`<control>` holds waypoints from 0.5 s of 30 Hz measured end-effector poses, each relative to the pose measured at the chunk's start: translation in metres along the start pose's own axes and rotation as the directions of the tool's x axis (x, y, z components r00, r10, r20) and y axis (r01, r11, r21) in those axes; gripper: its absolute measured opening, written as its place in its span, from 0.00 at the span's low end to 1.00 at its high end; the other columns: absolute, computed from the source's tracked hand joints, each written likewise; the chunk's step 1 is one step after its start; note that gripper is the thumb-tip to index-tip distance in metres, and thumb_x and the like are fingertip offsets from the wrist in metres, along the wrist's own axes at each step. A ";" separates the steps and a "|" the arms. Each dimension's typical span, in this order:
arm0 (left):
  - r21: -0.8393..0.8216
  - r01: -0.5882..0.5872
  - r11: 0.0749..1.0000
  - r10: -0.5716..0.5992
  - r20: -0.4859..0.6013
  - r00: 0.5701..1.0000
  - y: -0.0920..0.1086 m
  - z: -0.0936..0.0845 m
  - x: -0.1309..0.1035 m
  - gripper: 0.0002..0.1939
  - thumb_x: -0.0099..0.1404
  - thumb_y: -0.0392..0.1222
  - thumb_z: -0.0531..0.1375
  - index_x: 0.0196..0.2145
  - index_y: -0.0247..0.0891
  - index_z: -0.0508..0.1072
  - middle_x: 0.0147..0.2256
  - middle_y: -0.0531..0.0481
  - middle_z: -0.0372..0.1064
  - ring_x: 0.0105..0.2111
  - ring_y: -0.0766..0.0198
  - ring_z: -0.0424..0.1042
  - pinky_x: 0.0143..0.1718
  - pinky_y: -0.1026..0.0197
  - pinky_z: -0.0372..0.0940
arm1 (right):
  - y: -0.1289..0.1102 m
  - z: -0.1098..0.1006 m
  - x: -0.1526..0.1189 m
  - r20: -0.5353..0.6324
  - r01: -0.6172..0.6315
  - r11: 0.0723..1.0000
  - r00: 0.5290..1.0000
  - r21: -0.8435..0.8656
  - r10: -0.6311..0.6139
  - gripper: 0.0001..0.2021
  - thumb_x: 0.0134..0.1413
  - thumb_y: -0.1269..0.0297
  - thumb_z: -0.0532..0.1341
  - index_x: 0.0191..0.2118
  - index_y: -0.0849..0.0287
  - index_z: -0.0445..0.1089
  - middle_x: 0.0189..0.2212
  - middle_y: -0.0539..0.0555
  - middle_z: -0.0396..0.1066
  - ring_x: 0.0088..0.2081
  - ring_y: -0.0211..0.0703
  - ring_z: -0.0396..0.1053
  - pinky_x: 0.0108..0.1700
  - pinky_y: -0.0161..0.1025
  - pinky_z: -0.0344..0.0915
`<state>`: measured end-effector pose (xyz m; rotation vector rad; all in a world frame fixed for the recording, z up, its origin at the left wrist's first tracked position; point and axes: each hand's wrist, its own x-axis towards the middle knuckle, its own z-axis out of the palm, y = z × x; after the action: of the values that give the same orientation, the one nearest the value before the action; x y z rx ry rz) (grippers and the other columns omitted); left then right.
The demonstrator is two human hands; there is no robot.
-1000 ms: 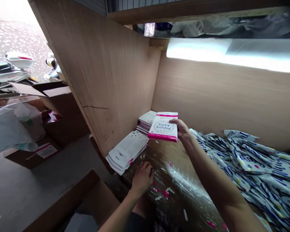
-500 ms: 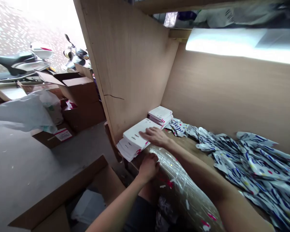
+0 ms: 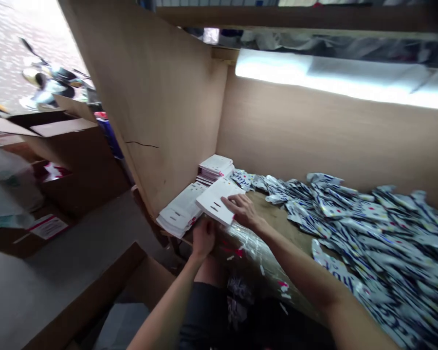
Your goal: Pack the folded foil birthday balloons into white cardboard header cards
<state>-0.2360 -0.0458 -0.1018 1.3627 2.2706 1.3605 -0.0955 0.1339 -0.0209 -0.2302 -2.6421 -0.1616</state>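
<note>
My right hand (image 3: pixel 241 210) grips a thick stack of white cards (image 3: pixel 215 197) by its right side, fingers on top. The stack is tilted, with dark slots near its front end and pink marks on an edge. My left hand (image 3: pixel 204 237) is closed just below the stack's near corner, at the table's front edge. Its fingertips are turned away, so whatever it may hold is hidden. Left of the held stack lies another spread of white cards (image 3: pixel 178 211). A taller pile of cards (image 3: pixel 215 165) sits in the back corner.
Crumpled printed plastic packets (image 3: pixel 365 228) cover the table's right side. A wooden side panel (image 3: pixel 160 97) borders the left, under a shelf (image 3: pixel 277 17). An open cardboard box (image 3: pixel 95 291) stands below at left. More boxes (image 3: pixel 76 160) and a motorbike (image 3: pixel 47 80) are beyond.
My right hand has lifted a stack of cards off the left pile and shifted it rightward. My left hand stays low beside it. The view has turned to the right.
</note>
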 end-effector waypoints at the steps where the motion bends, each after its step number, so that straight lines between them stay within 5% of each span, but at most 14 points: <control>1: -0.024 0.018 1.000 -0.019 -0.028 0.999 -0.003 0.000 0.003 0.14 0.76 0.42 0.51 0.45 0.36 0.76 0.41 0.43 0.79 0.42 0.56 0.77 0.46 0.57 0.67 | 0.009 -0.009 -0.033 -0.025 -0.028 0.999 0.999 -0.025 0.028 0.23 0.73 0.67 0.54 0.69 0.51 0.68 0.51 0.61 0.75 0.47 0.54 0.68 0.50 0.52 0.65; 4: -0.068 0.054 0.996 -0.058 -0.058 0.997 -0.010 0.003 0.014 0.14 0.73 0.47 0.53 0.40 0.38 0.75 0.35 0.44 0.78 0.37 0.54 0.76 0.42 0.56 0.66 | 0.029 -0.034 -0.129 -0.024 -0.098 0.989 0.995 -0.109 0.095 0.23 0.71 0.71 0.54 0.65 0.51 0.73 0.50 0.62 0.75 0.44 0.52 0.68 0.49 0.51 0.65; 8: -0.086 0.078 0.993 -0.080 -0.022 0.997 -0.006 0.013 0.026 0.14 0.69 0.50 0.55 0.36 0.40 0.75 0.35 0.42 0.79 0.36 0.51 0.77 0.40 0.55 0.66 | 0.034 -0.058 -0.214 0.180 -0.150 0.964 0.965 -0.219 0.191 0.23 0.71 0.72 0.53 0.66 0.53 0.71 0.53 0.64 0.74 0.45 0.53 0.67 0.51 0.50 0.64; 12: -0.099 0.091 0.991 -0.083 0.083 0.993 0.017 0.026 0.021 0.16 0.70 0.53 0.53 0.35 0.40 0.73 0.34 0.43 0.79 0.33 0.53 0.78 0.35 0.57 0.67 | 0.021 -0.086 -0.238 0.432 -0.209 0.939 0.846 -0.271 0.313 0.28 0.69 0.74 0.55 0.71 0.53 0.65 0.60 0.66 0.70 0.51 0.56 0.69 0.50 0.48 0.64; 15: -0.099 0.063 0.993 -0.041 0.210 0.977 0.043 0.041 0.008 0.19 0.72 0.54 0.50 0.33 0.41 0.73 0.31 0.47 0.78 0.28 0.57 0.77 0.31 0.60 0.65 | -0.003 -0.122 -0.225 0.478 -0.384 0.889 0.749 -0.250 0.458 0.25 0.66 0.76 0.57 0.66 0.58 0.70 0.55 0.68 0.74 0.49 0.55 0.72 0.48 0.46 0.65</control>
<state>-0.1920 -0.0069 -0.0899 1.3336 2.0552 1.2393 0.1554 0.0817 -0.0207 -1.0548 -3.0237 -0.1398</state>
